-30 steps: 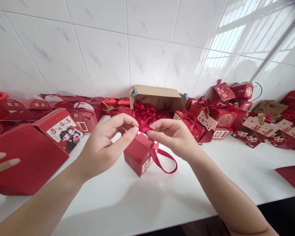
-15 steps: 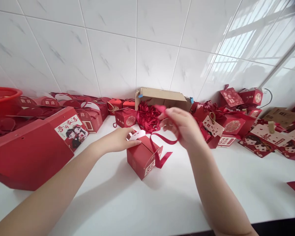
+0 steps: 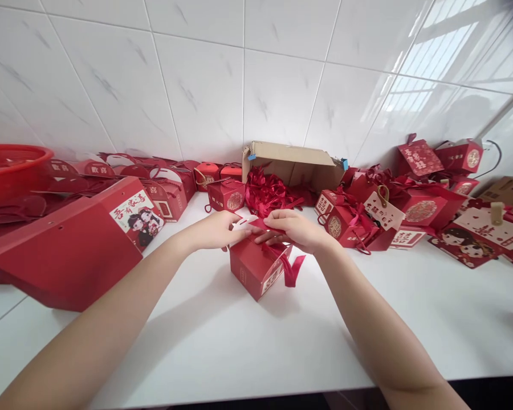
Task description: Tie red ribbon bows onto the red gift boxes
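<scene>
A small red gift box (image 3: 253, 266) stands on the white table, its lid flaps folded up at the top. My left hand (image 3: 216, 230) is closed on the pale handle flap at the box's far left top edge. Just above the lid, my right hand (image 3: 291, 228) pinches a red ribbon (image 3: 294, 269), with fingertips close to the left hand's. The ribbon's loose end hangs past the box's right side. Both hands partly cover the handle, so how the ribbon lies there is hidden.
Behind the box, an open cardboard carton (image 3: 293, 152) spills a tangle of red ribbons (image 3: 267, 192). Red gift boxes crowd the right side, and a large red box (image 3: 77, 239) stands at the left. A red plastic basin (image 3: 15, 179) sits behind it. White tiles (image 3: 209, 91) line the wall.
My right hand has come down and left with the ribbon, from above the table to the handle. My left hand stays at the box. The view has shifted slightly.
</scene>
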{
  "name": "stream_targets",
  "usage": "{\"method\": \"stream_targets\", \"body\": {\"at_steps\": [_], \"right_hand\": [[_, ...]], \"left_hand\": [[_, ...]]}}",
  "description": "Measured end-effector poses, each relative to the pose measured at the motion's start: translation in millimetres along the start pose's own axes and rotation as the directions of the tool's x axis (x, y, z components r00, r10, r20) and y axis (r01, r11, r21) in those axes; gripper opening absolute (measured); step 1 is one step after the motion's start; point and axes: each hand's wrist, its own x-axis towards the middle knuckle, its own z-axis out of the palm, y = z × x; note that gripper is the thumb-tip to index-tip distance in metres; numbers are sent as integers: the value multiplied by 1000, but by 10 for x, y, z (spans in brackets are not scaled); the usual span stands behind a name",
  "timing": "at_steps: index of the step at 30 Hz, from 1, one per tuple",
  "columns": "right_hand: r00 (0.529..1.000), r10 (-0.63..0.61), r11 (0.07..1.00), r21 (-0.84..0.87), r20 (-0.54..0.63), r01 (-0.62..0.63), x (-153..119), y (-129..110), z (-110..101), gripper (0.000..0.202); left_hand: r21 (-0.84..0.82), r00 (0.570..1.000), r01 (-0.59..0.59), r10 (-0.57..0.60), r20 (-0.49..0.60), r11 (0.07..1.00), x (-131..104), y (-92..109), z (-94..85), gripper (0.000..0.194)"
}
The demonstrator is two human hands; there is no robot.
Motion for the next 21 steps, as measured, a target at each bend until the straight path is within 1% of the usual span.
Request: {"method": "stream_targets", "body": {"at_steps": [4, 7, 11, 14, 17, 21], "right_hand": [[1000, -13, 999, -52, -7, 12, 4, 10, 12, 23], [1000, -4, 992, -124, -11, 3, 14, 16, 5, 23], [1000, -20, 981, -192, 0, 20, 19, 24, -11, 23], [999, -28, 973, -227, 22, 32, 5, 17, -7, 23], [999, -36, 965, -259, 32, 43, -10, 2, 2, 22], [998, -37, 943, -330, 52, 52, -8, -3, -15, 25]], "left_hand": [[-92, 996, 1, 8, 89, 996, -14, 21, -20, 36], [-159, 992, 4, 16, 126, 987, -52, 82, -25, 39], [-251, 983, 33, 14, 184, 967, -99, 157, -9, 39], [-266, 982, 61, -10, 188, 962, -114, 183, -1, 38], [-260, 982, 103, -57, 180, 960, -117, 197, -5, 41], [-250, 972, 134, -78, 222, 959, -131, 212, -22, 45]]}}
